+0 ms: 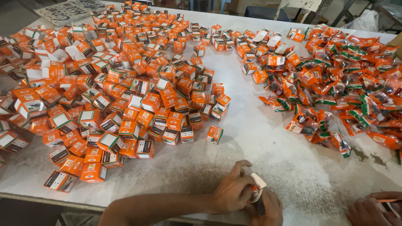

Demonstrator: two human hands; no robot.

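Note:
My left hand (231,191) and my right hand (269,210) meet at the table's near edge, both closed around one small orange carton (256,187) with a white flap standing open. My right hand is partly cut off by the bottom of the frame. The closest loose carton (215,134) stands alone on the table ahead of my hands. A big heap of small orange cartons (117,96) covers the left half. A pile of orange plastic sachets (335,79) lies at the right.
The pale, scuffed table top (268,150) has dark smudges near the right side. Another person's hand (370,209) holding something orange shows at the bottom right corner. A printed sheet (69,10) lies at the far left edge.

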